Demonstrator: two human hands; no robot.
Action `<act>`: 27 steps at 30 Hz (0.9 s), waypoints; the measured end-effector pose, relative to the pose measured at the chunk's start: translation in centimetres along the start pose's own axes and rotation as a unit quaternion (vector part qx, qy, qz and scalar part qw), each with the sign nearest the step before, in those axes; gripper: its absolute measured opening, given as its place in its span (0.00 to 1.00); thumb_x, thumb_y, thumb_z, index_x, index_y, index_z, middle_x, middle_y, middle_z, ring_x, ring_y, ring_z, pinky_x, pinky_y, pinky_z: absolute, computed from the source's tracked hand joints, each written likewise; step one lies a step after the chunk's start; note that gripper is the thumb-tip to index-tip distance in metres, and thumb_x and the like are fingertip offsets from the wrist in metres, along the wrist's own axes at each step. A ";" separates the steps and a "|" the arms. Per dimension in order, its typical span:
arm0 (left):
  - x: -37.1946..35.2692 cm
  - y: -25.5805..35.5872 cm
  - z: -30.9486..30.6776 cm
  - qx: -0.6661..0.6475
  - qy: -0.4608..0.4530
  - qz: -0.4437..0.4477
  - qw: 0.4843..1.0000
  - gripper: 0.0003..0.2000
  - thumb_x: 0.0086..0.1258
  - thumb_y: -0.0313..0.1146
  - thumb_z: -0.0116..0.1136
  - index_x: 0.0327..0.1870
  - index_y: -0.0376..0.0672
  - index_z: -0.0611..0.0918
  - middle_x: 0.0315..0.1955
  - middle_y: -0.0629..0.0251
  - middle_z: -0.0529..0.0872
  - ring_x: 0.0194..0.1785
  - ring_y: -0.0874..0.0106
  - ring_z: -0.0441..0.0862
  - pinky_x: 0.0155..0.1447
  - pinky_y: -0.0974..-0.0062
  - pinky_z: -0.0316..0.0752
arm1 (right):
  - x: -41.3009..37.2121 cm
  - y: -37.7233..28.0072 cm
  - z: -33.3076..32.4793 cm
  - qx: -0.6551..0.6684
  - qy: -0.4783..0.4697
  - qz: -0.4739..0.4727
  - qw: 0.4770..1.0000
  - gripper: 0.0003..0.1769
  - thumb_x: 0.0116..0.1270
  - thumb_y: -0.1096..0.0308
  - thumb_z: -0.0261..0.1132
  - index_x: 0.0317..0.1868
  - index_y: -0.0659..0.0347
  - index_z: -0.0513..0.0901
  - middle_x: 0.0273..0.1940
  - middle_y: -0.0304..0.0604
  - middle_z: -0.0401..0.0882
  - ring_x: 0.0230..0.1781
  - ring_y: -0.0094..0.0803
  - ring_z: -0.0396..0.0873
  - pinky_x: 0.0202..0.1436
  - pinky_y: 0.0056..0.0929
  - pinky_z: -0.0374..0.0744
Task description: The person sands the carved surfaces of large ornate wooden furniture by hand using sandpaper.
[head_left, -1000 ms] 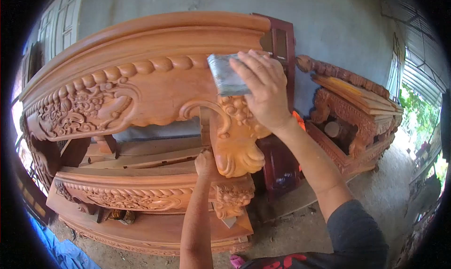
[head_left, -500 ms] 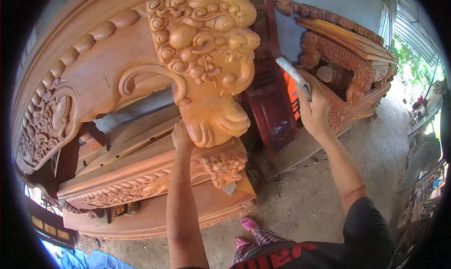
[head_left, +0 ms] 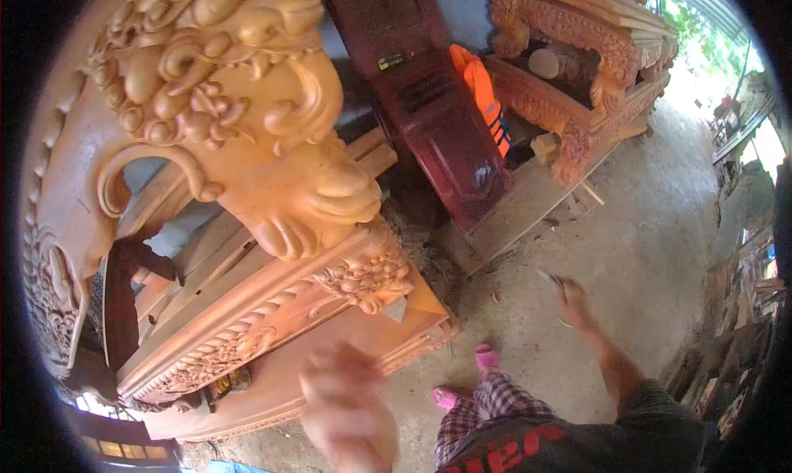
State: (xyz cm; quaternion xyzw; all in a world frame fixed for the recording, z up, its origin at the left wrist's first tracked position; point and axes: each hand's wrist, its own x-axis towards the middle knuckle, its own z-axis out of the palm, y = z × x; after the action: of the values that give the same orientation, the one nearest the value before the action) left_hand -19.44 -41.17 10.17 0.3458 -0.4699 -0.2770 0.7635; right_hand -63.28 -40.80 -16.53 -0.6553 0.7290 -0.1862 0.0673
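A carved light-wood table leg with a lion-head knee and paw foot (head_left: 247, 118) fills the upper left, close to the camera. My left hand (head_left: 346, 407) is low in front of it, blurred, fingers apart, holding nothing I can make out. My right hand (head_left: 573, 304) hangs down at the right above the concrete floor, closed on a folded grey sheet of sandpaper (head_left: 551, 280), only a sliver of which shows.
A carved wooden base frame (head_left: 272, 308) lies under the leg. A dark red wooden door panel (head_left: 429, 101) leans behind, with an orange vest (head_left: 483, 97) beside it. Another carved cabinet (head_left: 577, 68) stands at the upper right. My feet in pink sandals (head_left: 466, 378) are on the concrete.
My view has swung down and closer to the carved leg. My left hand came off the leg's foot. My right hand dropped from shoulder height to near the floor, still with the sandpaper.
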 end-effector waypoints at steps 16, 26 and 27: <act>-10.7 -4.4 21.5 -0.431 -0.405 -0.167 0.788 0.24 0.76 0.53 0.36 0.47 0.38 0.74 0.46 0.56 0.75 0.49 0.65 0.72 0.54 0.61 0.67 | -39.1 28.5 6.3 0.000 -0.314 0.310 0.898 0.20 0.69 0.52 0.55 0.42 0.59 0.85 0.39 0.56 0.86 0.40 0.54 0.84 0.42 0.56 0.79; -16.2 -8.8 31.4 -0.442 -0.411 -0.287 0.744 0.31 0.73 0.60 0.31 0.53 0.36 0.73 0.52 0.51 0.72 0.55 0.61 0.70 0.59 0.57 0.64 | -51.7 35.9 5.4 0.238 -0.152 0.533 0.797 0.13 0.70 0.62 0.61 0.44 0.64 0.82 0.32 0.46 0.81 0.33 0.33 0.77 0.38 0.40 0.76; -16.7 -9.3 32.1 -0.446 -0.416 -0.296 0.735 0.32 0.73 0.60 0.30 0.53 0.36 0.73 0.53 0.51 0.72 0.56 0.60 0.70 0.60 0.57 0.64 | -50.8 35.1 4.2 0.238 -0.154 0.541 0.792 0.13 0.70 0.62 0.61 0.44 0.64 0.82 0.32 0.46 0.81 0.33 0.33 0.77 0.38 0.40 0.76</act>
State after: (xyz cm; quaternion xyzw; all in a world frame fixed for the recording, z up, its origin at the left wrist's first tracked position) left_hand -56.30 -42.89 4.32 -0.0630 -0.4373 -0.7832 0.4376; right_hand -87.76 10.81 -40.41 -0.1369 0.8769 -0.1838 0.4225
